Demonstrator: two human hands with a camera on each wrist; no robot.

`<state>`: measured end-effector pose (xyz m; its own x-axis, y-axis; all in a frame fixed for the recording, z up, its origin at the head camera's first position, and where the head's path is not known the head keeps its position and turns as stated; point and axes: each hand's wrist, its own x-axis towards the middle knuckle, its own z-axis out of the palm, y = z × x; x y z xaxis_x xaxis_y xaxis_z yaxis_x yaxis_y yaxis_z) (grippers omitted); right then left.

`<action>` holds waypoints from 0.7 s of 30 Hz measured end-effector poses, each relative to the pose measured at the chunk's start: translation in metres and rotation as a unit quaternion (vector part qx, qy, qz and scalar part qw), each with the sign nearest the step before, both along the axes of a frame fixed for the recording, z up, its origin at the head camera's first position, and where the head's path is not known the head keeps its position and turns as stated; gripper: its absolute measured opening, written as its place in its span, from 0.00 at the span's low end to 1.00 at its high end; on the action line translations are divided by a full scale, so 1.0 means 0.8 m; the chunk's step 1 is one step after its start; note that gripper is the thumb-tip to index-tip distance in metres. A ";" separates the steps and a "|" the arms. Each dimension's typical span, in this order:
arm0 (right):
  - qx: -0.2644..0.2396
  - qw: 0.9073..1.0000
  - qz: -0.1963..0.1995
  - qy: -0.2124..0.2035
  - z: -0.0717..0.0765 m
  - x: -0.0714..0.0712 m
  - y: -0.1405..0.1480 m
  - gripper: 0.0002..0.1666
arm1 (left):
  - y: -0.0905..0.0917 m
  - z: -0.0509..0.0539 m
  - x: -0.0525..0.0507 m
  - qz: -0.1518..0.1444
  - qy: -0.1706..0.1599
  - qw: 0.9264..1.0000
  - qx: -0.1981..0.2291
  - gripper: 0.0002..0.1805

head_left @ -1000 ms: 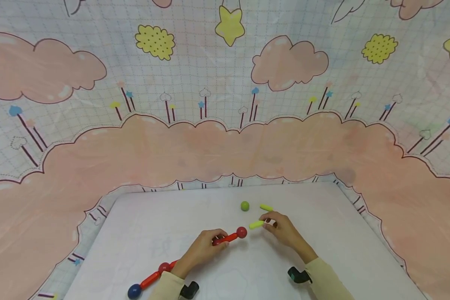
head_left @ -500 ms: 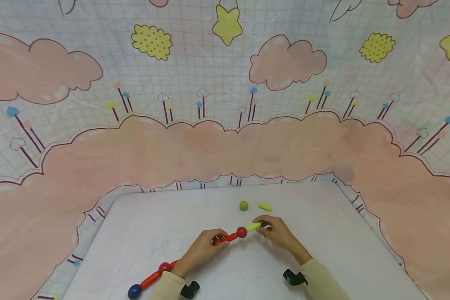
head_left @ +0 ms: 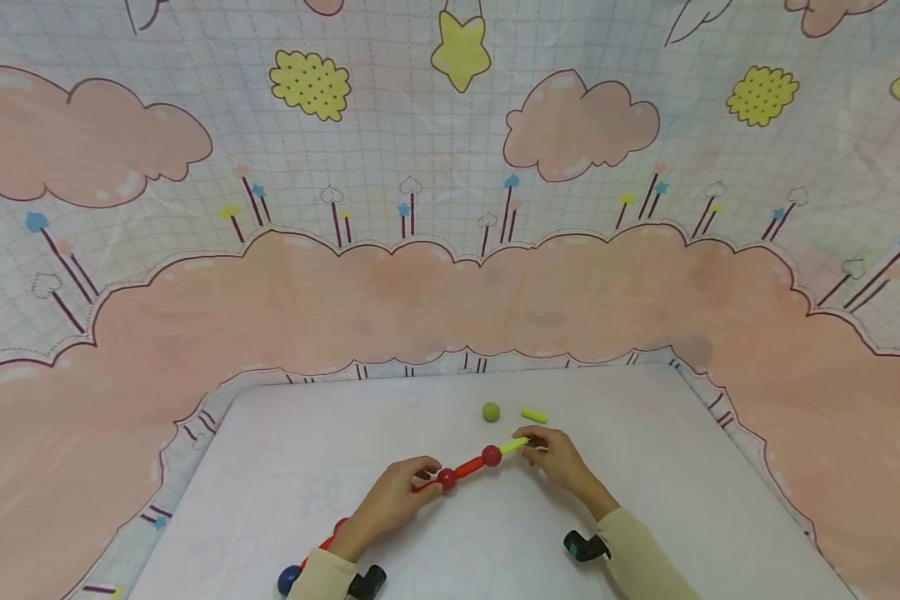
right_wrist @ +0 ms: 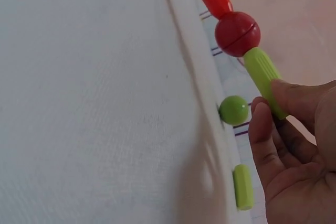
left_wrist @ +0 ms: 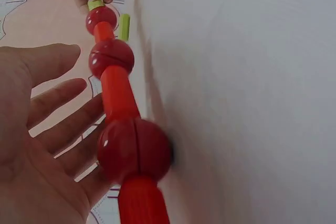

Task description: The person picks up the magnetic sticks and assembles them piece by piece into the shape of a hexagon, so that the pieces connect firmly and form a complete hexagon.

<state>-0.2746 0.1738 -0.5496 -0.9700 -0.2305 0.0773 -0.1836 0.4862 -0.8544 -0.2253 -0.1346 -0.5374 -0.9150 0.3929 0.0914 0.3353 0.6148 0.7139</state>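
A chain of red balls (head_left: 491,455) and red rods (head_left: 469,467) runs diagonally over the white table, with a dark blue ball (head_left: 288,579) at its near-left end. A yellow-green rod (right_wrist: 264,80) meets the red ball at its far end. My right hand (head_left: 562,460) pinches this rod between thumb and fingers. My left hand (head_left: 397,498) is beside the middle of the chain; in the left wrist view its fingers (left_wrist: 65,129) are spread and the thumb stands apart from them. The left forearm hides part of the chain in the head view.
A green ball (head_left: 491,412) and a loose yellow-green rod (head_left: 534,415) lie on the table (head_left: 330,425) beyond the right hand. Behind the table hangs a cloth (head_left: 435,304) printed with clouds and stars.
My right hand brought the yellow-green rod left to the end red ball, and the two now meet. The chain has since shifted up and right. My left hand has loosened and moved slightly left.
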 end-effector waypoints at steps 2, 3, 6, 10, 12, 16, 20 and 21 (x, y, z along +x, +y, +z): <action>-0.001 1.000 -0.009 0.003 -0.005 -0.003 0.002 0.14 | -0.007 0.002 0.005 0.009 0.011 1.000 -0.006 0.16; 0.002 1.000 -0.015 0.005 -0.007 -0.004 0.003 0.14 | -0.011 0.004 0.007 0.013 0.012 1.000 -0.006 0.16; 0.006 1.000 -0.026 0.007 -0.011 -0.006 0.004 0.14 | -0.024 0.006 0.016 0.030 0.016 0.999 -0.026 0.17; 0.011 0.999 -0.044 0.014 -0.013 -0.006 0.006 0.14 | -0.045 0.007 0.029 0.050 0.018 0.996 -0.072 0.16; 0.016 0.998 -0.053 0.020 -0.014 -0.006 0.007 0.14 | -0.056 0.007 0.035 0.054 0.015 0.995 -0.088 0.15; 0.022 0.997 -0.068 0.024 -0.013 -0.005 0.010 0.15 | -0.075 0.008 0.041 0.054 0.006 0.991 -0.120 0.14; 0.027 0.997 -0.075 0.022 -0.014 -0.005 0.012 0.15 | -0.087 0.009 0.038 0.045 -0.001 0.989 -0.139 0.11; 0.029 0.996 -0.077 0.022 -0.014 -0.005 0.012 0.15 | -0.088 0.009 0.036 0.043 -0.002 0.989 -0.140 0.10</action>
<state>-0.2785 0.1837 -0.5612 -0.9902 -0.0848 0.1110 -0.1395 0.5600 -0.8167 -0.1966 -0.2049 -0.5302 -0.9462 0.3234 -0.0145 0.2707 0.8151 0.5123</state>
